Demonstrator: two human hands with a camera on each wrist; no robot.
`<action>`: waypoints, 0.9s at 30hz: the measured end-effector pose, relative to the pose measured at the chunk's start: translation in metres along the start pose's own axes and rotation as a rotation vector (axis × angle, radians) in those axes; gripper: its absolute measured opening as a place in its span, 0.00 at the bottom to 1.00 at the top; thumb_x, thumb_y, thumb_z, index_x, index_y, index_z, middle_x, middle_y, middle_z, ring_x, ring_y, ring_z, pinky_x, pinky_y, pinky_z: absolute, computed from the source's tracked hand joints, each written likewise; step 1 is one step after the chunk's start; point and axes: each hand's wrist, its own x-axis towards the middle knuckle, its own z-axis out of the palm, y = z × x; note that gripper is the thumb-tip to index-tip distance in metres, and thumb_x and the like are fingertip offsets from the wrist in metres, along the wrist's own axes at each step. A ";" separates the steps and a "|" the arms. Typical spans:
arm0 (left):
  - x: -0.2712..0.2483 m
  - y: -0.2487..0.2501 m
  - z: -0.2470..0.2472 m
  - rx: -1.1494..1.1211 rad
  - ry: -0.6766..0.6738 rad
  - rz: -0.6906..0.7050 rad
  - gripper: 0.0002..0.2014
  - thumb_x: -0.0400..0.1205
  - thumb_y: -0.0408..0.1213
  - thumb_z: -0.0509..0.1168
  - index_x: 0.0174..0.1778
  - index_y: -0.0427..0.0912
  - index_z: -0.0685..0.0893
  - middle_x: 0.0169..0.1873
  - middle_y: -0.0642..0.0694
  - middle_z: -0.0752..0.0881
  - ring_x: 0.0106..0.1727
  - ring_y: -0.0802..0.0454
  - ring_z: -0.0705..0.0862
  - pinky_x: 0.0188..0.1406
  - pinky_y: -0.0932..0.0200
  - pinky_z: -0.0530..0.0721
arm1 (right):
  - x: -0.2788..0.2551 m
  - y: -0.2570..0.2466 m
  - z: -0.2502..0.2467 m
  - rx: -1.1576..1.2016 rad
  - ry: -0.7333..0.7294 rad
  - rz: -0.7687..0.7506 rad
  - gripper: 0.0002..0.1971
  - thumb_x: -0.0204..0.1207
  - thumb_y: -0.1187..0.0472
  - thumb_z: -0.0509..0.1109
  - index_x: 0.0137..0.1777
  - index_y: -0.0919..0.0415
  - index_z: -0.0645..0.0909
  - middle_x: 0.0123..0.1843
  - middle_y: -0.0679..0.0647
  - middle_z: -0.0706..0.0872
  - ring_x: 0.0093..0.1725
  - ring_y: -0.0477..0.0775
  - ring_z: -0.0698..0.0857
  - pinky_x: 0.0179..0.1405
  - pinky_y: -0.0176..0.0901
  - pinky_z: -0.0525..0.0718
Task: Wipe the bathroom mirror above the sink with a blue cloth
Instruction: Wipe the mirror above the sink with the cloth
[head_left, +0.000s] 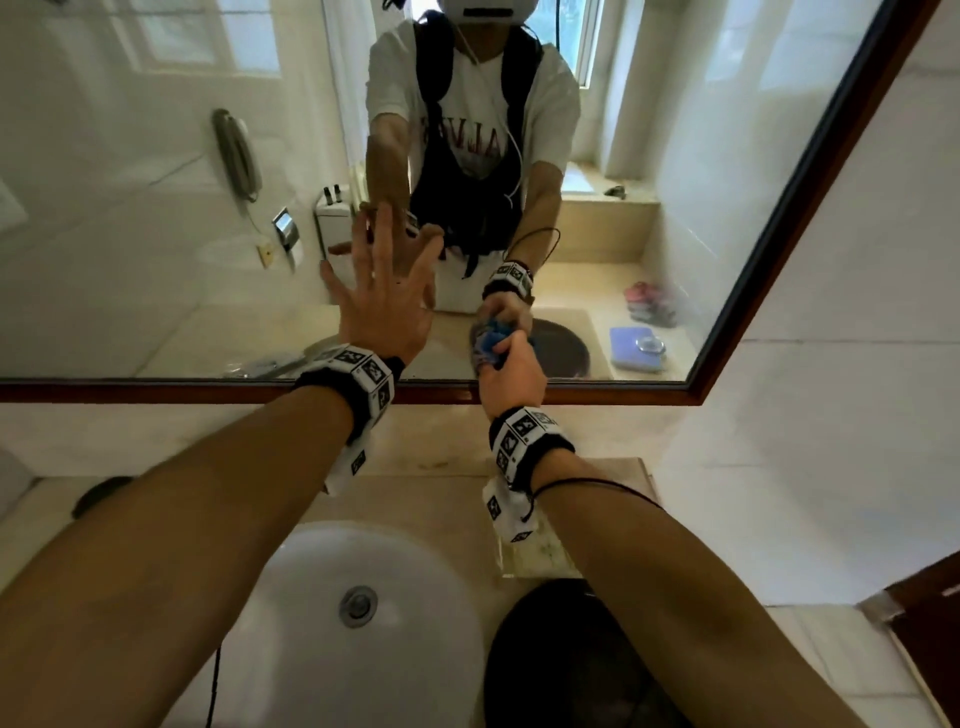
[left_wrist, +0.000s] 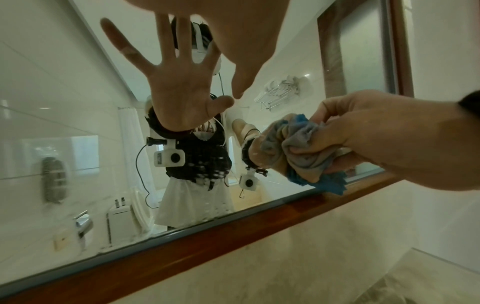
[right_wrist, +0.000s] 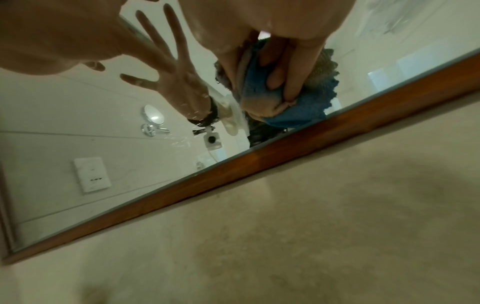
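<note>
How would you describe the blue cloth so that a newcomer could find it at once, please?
Start at the wood-framed mirror above the white sink. Near its lower edge, the right hand grips the bunched blue cloth against the glass. The left hand, beside it, is spread and holds nothing.

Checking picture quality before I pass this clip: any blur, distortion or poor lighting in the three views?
Head view: sharp, wide-angle bending of the mirror frame, bright window reflected. Left wrist view: left hand at the top edge looms soft; blue cloth readable. Right wrist view: dim, soft; right hand fills the top.
</note>
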 end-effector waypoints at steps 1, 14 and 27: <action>-0.001 -0.012 -0.001 0.003 -0.003 -0.011 0.42 0.74 0.51 0.72 0.82 0.60 0.58 0.82 0.32 0.54 0.82 0.29 0.53 0.66 0.18 0.63 | -0.004 -0.011 0.011 0.000 -0.016 -0.010 0.08 0.76 0.61 0.68 0.48 0.55 0.70 0.53 0.55 0.82 0.51 0.61 0.83 0.46 0.46 0.77; -0.009 -0.087 0.003 -0.056 -0.168 -0.008 0.51 0.70 0.58 0.73 0.84 0.58 0.50 0.83 0.34 0.47 0.83 0.32 0.46 0.68 0.19 0.60 | -0.030 -0.069 0.065 -0.012 0.047 0.038 0.07 0.76 0.61 0.69 0.50 0.59 0.73 0.53 0.58 0.83 0.49 0.61 0.83 0.42 0.42 0.73; -0.007 -0.085 0.012 -0.096 -0.182 0.002 0.50 0.74 0.55 0.70 0.83 0.58 0.42 0.82 0.36 0.36 0.82 0.32 0.39 0.66 0.15 0.56 | -0.001 -0.050 -0.012 0.043 0.288 0.201 0.12 0.75 0.59 0.70 0.57 0.58 0.75 0.54 0.55 0.85 0.54 0.59 0.83 0.48 0.41 0.72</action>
